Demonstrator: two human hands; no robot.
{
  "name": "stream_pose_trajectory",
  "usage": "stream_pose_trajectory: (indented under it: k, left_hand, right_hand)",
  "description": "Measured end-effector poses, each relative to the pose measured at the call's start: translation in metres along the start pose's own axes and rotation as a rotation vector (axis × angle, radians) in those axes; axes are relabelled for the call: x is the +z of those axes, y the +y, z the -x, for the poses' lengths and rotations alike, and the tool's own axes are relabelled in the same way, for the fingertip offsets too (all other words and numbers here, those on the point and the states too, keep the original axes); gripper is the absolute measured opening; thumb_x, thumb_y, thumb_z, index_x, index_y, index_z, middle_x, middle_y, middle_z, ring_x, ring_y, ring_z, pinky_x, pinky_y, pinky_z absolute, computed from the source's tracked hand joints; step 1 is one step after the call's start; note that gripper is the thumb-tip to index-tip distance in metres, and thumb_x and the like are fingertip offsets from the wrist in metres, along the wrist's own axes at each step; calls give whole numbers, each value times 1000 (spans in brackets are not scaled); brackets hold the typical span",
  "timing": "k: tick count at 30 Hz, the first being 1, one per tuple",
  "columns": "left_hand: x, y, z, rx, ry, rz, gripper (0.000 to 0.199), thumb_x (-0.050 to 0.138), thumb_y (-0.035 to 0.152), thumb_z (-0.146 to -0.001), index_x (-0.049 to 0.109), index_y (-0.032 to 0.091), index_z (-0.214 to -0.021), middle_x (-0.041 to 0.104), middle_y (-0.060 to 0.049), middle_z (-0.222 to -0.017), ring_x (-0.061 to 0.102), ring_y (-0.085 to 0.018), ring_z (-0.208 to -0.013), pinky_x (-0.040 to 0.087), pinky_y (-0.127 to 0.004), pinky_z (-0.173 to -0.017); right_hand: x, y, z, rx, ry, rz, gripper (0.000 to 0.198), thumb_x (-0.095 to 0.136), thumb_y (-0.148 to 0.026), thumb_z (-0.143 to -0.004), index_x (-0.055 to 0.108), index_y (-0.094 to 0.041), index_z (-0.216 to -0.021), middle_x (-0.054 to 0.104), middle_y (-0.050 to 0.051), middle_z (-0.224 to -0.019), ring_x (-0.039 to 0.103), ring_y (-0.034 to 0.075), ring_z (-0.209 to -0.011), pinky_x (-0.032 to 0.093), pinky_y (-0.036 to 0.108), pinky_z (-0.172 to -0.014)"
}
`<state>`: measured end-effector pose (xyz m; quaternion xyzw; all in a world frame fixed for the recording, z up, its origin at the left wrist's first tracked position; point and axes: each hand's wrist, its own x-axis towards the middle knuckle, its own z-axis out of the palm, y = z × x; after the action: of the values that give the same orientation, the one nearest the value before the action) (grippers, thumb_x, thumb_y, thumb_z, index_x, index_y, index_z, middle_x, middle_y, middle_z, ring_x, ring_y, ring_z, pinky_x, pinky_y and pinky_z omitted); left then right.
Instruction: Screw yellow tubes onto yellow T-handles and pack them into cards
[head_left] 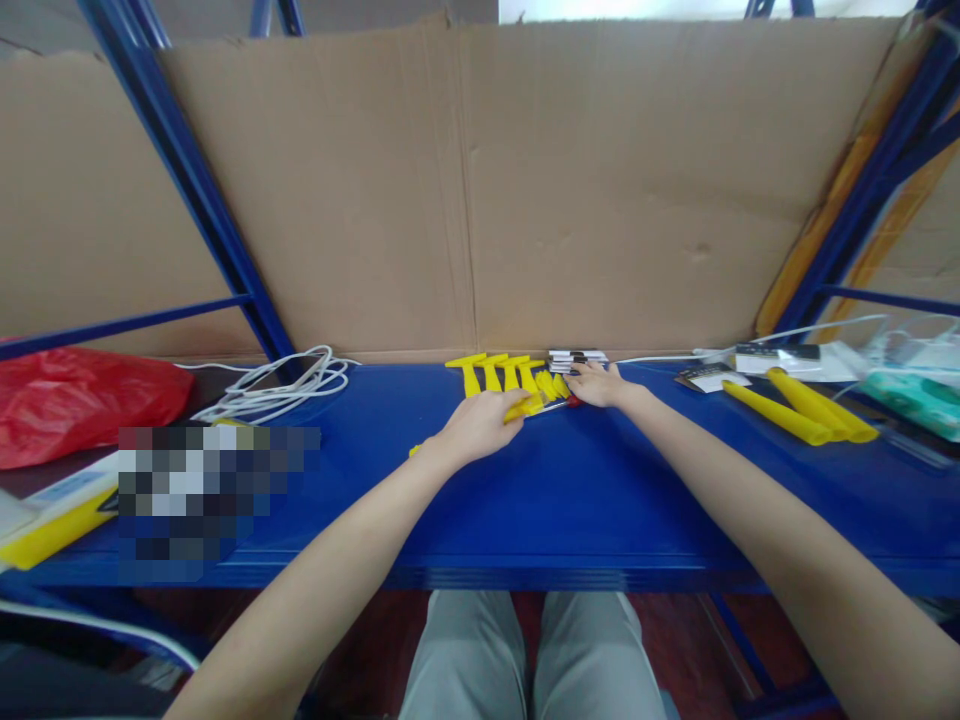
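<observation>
The left hand [484, 425] is closed around a yellow piece [527, 405], which is at the middle of the blue table [487, 520], toward the far side. A thin rod [556, 407] goes from this piece to the right, and a small red part [574, 401] is at its end. The right hand [596, 385] is just beside the red part; I cannot tell if its fingers pinch it or only rest there. A row of yellow T-shaped tools [492, 378] lies beyond the left hand, with small yellow pieces [552, 386] to its right. For good work, I think the left hand should hold firmly and keep the rod straight, while the right hand steadies the red end gently, without pushing the near row out of order.
</observation>
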<state>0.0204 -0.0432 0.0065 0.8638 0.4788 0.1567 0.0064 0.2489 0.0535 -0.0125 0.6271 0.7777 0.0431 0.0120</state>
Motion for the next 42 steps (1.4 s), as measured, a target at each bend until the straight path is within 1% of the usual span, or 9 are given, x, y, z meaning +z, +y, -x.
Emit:
stream_pose_trajectory:
  k: [6,9,14,18,21,26,31,37,42]
  left_hand:
    - [0,0,-1,9,-6,15,45,49,25,-82,54,25,-126,64,-7,-117,60,-25,-105,47,-34,-88]
    - [0,0,0,21,9,31,45,49,25,-81,55,24,-126,66,-8,-114,62,-26,-103,47,-35,-87]
    - [0,-1,0,33,21,18,44,49,25,-82,55,23,-125,66,-9,-112,62,-27,-101,47,-38,-86]
    - [-1,-1,0,14,18,2,44,50,25,-82,56,24,-125,67,-9,-111,62,-26,-101,47,-37,-86]
    - [-1,-1,0,13,12,-11,44,49,25,-82,55,24,-125,66,-8,-113,62,-25,-103,47,-35,-87]
    - [1,-4,-2,29,26,-38,43,49,28,-83,55,24,-125,66,-7,-113,62,-25,-103,47,-35,-87]
    - [2,-6,-2,50,43,-67,41,50,30,-84,56,24,-124,67,-7,-112,64,-25,-100,49,-34,-84]
    - [-3,-5,-1,31,38,-94,40,47,32,-86,57,23,-124,67,-8,-111,64,-23,-98,50,-32,-82]
    - [-7,-6,0,-22,56,-146,44,47,28,-83,55,21,-126,67,-8,-111,64,-24,-98,50,-33,-83]
  right_hand:
    - [-3,-3,2,10,13,20,49,21,-34,-91,62,-25,-115,45,8,-140,38,31,-126,27,56,-99]
    - [-4,-2,4,21,6,-8,48,22,-33,-90,63,-24,-114,45,8,-140,36,32,-127,25,57,-100]
    - [-4,6,4,80,39,-158,50,22,-38,-91,56,-23,-123,48,9,-138,38,31,-126,27,54,-100]
    - [-7,13,10,94,65,-238,48,22,-34,-90,61,-26,-117,49,5,-136,36,29,-127,24,53,-102]
    - [-9,13,17,60,65,-239,48,23,-30,-89,64,-27,-113,50,3,-136,35,29,-128,22,53,-103]
    - [-9,10,20,15,54,-200,48,25,-31,-87,63,-25,-115,51,4,-135,37,30,-125,27,51,-100]
    - [-8,8,22,24,42,-174,48,25,-33,-86,65,-24,-111,52,5,-134,38,31,-125,29,51,-98]
    - [-7,6,24,63,31,-174,50,23,-35,-88,58,-20,-121,47,7,-139,34,28,-129,26,51,-102]
    - [-13,13,28,65,122,-183,51,20,-29,-89,60,-22,-119,48,7,-138,38,28,-128,28,52,-101]
